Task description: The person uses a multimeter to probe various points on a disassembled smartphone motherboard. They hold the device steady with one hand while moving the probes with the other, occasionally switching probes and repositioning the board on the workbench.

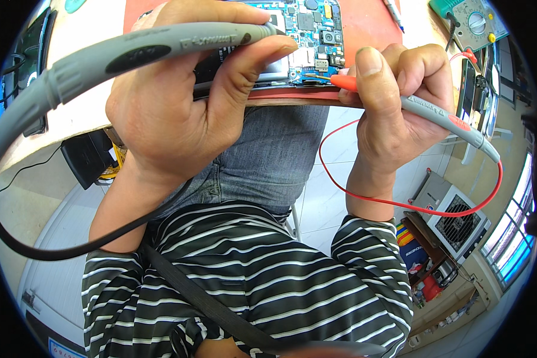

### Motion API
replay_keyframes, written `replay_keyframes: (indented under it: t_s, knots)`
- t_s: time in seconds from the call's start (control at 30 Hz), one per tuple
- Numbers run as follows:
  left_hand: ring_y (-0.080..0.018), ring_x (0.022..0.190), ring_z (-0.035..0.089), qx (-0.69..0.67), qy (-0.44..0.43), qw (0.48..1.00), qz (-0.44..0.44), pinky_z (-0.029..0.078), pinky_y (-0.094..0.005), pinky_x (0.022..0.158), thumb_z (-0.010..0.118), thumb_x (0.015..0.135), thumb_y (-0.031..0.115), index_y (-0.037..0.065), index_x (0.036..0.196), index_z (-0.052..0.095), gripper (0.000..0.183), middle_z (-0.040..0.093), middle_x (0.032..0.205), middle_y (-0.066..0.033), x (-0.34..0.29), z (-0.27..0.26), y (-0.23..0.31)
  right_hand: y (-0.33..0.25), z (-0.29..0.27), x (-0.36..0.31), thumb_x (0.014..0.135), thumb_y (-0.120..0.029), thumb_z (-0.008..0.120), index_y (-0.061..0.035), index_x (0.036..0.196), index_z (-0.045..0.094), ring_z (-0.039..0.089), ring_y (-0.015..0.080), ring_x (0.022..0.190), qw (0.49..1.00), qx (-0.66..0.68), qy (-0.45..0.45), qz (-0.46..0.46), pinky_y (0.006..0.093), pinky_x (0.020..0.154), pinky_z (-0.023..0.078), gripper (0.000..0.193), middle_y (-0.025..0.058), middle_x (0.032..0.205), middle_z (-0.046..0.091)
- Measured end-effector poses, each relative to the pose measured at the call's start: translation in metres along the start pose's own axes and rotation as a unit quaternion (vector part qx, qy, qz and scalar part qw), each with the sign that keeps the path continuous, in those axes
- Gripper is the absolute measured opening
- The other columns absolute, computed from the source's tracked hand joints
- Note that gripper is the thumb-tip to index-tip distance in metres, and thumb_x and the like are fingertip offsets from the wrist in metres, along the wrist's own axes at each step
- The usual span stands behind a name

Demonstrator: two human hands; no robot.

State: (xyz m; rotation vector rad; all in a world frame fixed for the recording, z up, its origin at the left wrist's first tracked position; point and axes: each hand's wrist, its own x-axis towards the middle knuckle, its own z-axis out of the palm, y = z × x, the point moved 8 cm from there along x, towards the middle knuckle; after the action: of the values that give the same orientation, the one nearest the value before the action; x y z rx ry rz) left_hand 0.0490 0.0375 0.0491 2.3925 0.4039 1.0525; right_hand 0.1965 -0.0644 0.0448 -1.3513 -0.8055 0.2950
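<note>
My left hand [179, 95] grips a grey test probe with a black lead [119, 56], its tip pointing at an opened phone with a blue circuit board [307, 30]. My right hand [400, 95] pinches a second grey probe with a red tip and red lead [441, 113], its point touching the board's lower right edge. The phone lies on a red mat [364, 24] at the table's near edge. My left fingers hide the phone's left part.
A green multimeter [471, 21] sits at the back right of the table. A dark monitor [30, 65] stands at the left. Below are my jeans, a tiled floor, a white fan heater [459, 221] and a cluttered shelf at the right.
</note>
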Motion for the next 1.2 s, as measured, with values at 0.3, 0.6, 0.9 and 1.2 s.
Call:
replay_keyframes:
  t_s: [0.3, 0.6, 0.9, 1.2]
  knots:
    - [-0.0187, 0.093, 0.065, -0.005, 0.008, 1.0, 0.002, 0.052, -0.0251, 0.079, 0.07, 0.086, 0.01, -0.005, 0.1, 0.069, 0.02, 0.067, 0.103, -0.0109, -0.0003, -0.0002, -0.0002, 0.0086, -0.0058, 0.0018, 0.083, 0.008, 0.063, -0.0078, 0.075, 0.039, 0.05, 0.0061, 0.046, 0.999, -0.008, -0.036, -0.009, 0.0216, 0.047, 0.054, 0.03, 0.0037, 0.06, 0.051]
    - [-0.0189, 0.094, 0.065, -0.034, 0.007, 0.999, -0.037, 0.051, -0.026, 0.082, 0.07, 0.086, 0.01, -0.005, 0.1, 0.069, 0.021, 0.067, 0.103, -0.011, -0.0022, 0.0, -0.0032, 0.0075, -0.0043, 0.0019, 0.083, 0.008, 0.063, -0.0077, 0.075, 0.039, 0.049, 0.0054, 0.046, 0.999, -0.015, -0.04, -0.001, 0.0218, 0.048, 0.055, 0.03, 0.003, 0.06, 0.051]
    - [-0.0191, 0.095, 0.065, -0.032, 0.007, 0.999, -0.026, 0.052, -0.0262, 0.082, 0.07, 0.086, 0.009, -0.006, 0.101, 0.069, 0.021, 0.066, 0.104, -0.0111, -0.0014, 0.0007, -0.0014, 0.0039, -0.0021, 0.0002, 0.083, 0.009, 0.061, -0.0074, 0.074, 0.039, 0.046, 0.0035, 0.048, 1.0, -0.002, -0.027, -0.008, 0.0232, 0.05, 0.058, 0.029, 0.0016, 0.061, 0.048]
    - [-0.0204, 0.094, 0.066, -0.018, 0.007, 1.0, -0.009, 0.052, -0.0281, 0.084, 0.07, 0.086, 0.009, -0.005, 0.102, 0.068, 0.021, 0.067, 0.104, -0.0114, 0.0007, 0.0002, -0.0007, 0.0086, -0.0085, -0.0003, 0.083, 0.009, 0.061, -0.0075, 0.074, 0.04, 0.043, 0.0019, 0.049, 0.999, 0.0, -0.016, -0.032, 0.0207, 0.048, 0.055, 0.029, 0.0009, 0.061, 0.048]
